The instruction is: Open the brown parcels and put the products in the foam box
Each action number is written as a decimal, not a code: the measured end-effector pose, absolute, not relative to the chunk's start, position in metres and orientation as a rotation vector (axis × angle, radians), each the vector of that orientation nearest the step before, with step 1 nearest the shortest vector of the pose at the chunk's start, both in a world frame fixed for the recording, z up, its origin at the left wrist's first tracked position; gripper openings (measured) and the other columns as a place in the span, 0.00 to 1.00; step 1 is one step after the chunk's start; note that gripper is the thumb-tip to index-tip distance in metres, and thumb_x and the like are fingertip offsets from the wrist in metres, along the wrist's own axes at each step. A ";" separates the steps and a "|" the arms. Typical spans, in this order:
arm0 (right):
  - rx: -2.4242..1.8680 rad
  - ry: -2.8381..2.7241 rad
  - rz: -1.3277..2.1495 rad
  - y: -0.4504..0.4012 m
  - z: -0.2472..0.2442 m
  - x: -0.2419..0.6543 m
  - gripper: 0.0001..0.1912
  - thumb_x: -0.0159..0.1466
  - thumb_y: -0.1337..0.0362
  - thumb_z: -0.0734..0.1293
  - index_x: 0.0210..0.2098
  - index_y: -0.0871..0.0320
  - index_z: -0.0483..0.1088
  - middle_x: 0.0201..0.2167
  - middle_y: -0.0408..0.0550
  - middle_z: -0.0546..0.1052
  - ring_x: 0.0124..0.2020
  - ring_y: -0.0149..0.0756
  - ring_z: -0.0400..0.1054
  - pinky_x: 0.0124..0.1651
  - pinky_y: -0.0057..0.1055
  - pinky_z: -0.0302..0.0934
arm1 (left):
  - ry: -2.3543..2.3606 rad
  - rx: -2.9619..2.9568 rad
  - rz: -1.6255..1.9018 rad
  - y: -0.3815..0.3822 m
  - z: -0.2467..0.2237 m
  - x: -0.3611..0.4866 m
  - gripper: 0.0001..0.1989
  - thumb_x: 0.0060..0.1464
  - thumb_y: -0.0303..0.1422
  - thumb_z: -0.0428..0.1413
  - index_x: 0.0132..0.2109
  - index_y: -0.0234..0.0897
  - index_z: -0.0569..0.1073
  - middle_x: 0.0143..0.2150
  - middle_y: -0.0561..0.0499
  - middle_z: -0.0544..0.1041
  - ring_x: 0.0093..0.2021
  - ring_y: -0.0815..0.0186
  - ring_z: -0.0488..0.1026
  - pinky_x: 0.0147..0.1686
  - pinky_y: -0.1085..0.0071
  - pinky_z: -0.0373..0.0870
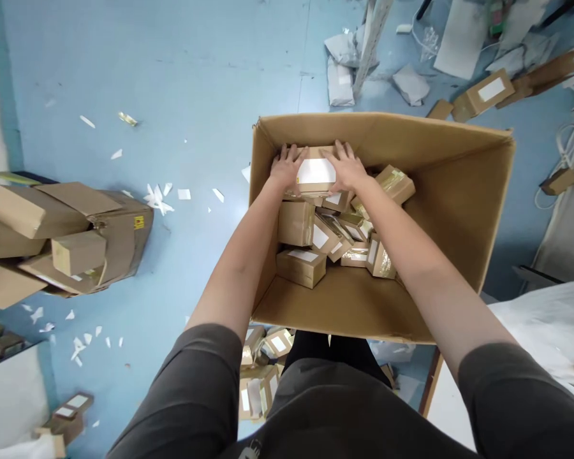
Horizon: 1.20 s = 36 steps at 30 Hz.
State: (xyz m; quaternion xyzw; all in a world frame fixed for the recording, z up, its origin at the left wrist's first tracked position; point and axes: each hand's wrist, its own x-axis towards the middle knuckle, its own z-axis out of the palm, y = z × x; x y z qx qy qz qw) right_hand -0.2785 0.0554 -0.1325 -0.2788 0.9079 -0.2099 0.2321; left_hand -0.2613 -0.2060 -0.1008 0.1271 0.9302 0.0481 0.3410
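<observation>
Both my arms reach down into a large open carton (452,185). At its far left corner lies a small cardboard box with a white label (316,171). My left hand (286,169) grips this box on its left side, fingers over the far edge. On its right side my right hand (345,169) holds it the same way. Nearer to me, a plain brown box (296,223) and a labelled brown box (302,266) stand against the carton's left wall. Several taped parcels (356,254) lie jumbled beside them, and my right forearm partly covers a taped box (395,185).
On the left stands an open, overfilled carton (124,236). Paper scraps (157,199) litter the blue floor (172,95). A metal leg (372,48), grey mailer bags (340,80) and boxes (483,94) are beyond the carton. More parcels (263,376) lie by my legs.
</observation>
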 end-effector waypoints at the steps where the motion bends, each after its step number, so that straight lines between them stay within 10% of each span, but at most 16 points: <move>1: -0.775 2.490 -0.581 0.054 -0.145 -0.289 0.70 0.60 0.38 0.81 0.85 0.47 0.38 0.84 0.55 0.23 0.82 0.79 0.21 0.72 0.84 0.38 | 2.438 0.341 0.135 -0.208 -0.111 -0.266 0.76 0.52 0.55 0.72 0.83 0.35 0.26 0.86 0.35 0.28 0.83 0.31 0.22 0.75 0.32 0.46; 8: -0.694 2.432 -0.343 0.044 -0.148 -0.295 0.81 0.54 0.48 0.87 0.84 0.68 0.31 0.81 0.80 0.22 0.78 0.90 0.20 0.71 0.79 0.42 | 2.525 0.305 0.203 -0.202 -0.133 -0.261 0.77 0.50 0.55 0.73 0.83 0.41 0.25 0.85 0.38 0.26 0.82 0.28 0.22 0.75 0.31 0.48; 14: -0.642 2.445 -0.255 0.039 -0.080 -0.222 0.77 0.48 0.56 0.89 0.84 0.54 0.44 0.84 0.69 0.32 0.80 0.85 0.28 0.71 0.76 0.51 | 2.492 0.261 0.186 -0.186 -0.073 -0.190 0.69 0.52 0.46 0.74 0.85 0.42 0.38 0.86 0.33 0.36 0.84 0.33 0.36 0.75 0.37 0.54; 24: -0.508 2.754 -0.341 0.106 0.092 -0.073 0.67 0.53 0.57 0.86 0.83 0.49 0.51 0.84 0.63 0.37 0.81 0.80 0.31 0.72 0.72 0.53 | 2.638 0.608 0.360 -0.150 0.083 -0.086 0.70 0.47 0.41 0.78 0.85 0.49 0.42 0.86 0.37 0.38 0.84 0.32 0.30 0.76 0.39 0.54; 36: 0.688 3.039 -0.339 0.216 0.222 0.226 0.60 0.52 0.58 0.83 0.80 0.53 0.59 0.81 0.65 0.46 0.80 0.82 0.33 0.73 0.75 0.50 | 2.311 1.650 0.325 0.047 0.231 0.043 0.62 0.52 0.30 0.73 0.84 0.50 0.47 0.86 0.38 0.40 0.84 0.34 0.30 0.77 0.39 0.51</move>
